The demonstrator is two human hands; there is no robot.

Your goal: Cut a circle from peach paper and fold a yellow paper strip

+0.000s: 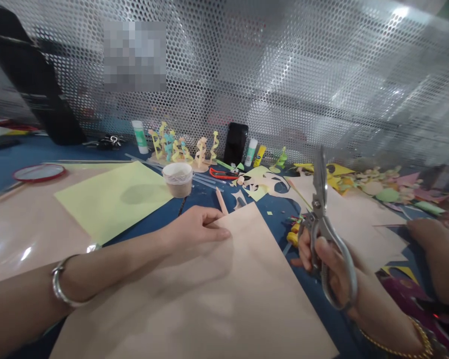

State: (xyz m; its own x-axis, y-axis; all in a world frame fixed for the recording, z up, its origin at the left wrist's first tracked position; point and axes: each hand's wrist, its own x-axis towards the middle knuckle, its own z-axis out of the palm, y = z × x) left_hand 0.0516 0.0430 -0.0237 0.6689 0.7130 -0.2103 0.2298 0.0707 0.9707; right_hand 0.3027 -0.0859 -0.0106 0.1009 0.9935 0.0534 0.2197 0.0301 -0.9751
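Note:
A large sheet of pale peach paper [224,294] fills the lower middle of the head view. Its far edge is pinched between the thumb and fingers of my left hand [198,230], whose wrist wears a silver bangle. To the right of the sheet, my right hand [331,262] holds metal scissors [321,199] by the handles, blades pointing up and seemingly closed. The scissors are apart from the paper. Just past my left hand lies a peach pencil-like stick [221,201], partly hidden by the sheet.
Behind are a paper cup [177,179], curled paper figures [168,144], a phone [236,142], glue sticks [139,136] and a red cutter [223,173]. Yellow-green paper [115,199] lies left, paper scraps [344,204] right. Another person's hand [432,239] is at the far right.

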